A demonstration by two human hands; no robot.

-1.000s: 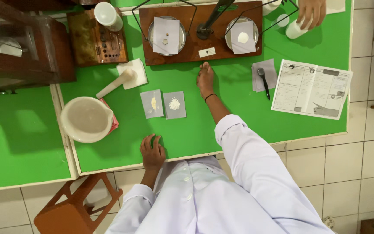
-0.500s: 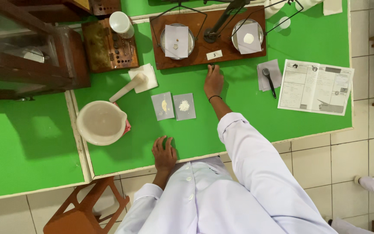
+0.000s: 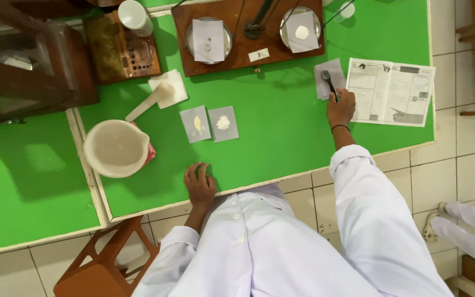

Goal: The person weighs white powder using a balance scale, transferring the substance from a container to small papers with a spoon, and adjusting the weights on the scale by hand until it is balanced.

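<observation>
My right hand (image 3: 341, 108) is at the right of the green table (image 3: 281, 137), its fingers closed on the handle end of a dark spatula (image 3: 328, 81). The spatula lies across a grey paper square (image 3: 325, 71). My left hand (image 3: 199, 184) rests flat at the table's near edge, fingers apart and holding nothing. Ahead of it lie two grey papers, one with yellow powder (image 3: 197, 124) and one with white powder (image 3: 223, 122). Further back stands a wooden-based balance (image 3: 254, 41) with a paper on each pan; the right pan (image 3: 302, 32) carries white powder.
A white mortar (image 3: 115, 147) sits at the left, with a pestle (image 3: 148, 102) on white paper behind it. A wooden weight box (image 3: 122, 52) and a white cup (image 3: 134, 15) stand at the back left. A printed sheet (image 3: 391, 91) lies at the right. Another person's legs (image 3: 468, 223) show at the lower right; a stool (image 3: 103, 264) stands below.
My right hand has moved from the front of the balance base over to the right and closed on the spatula. The left hand stays at the table edge.
</observation>
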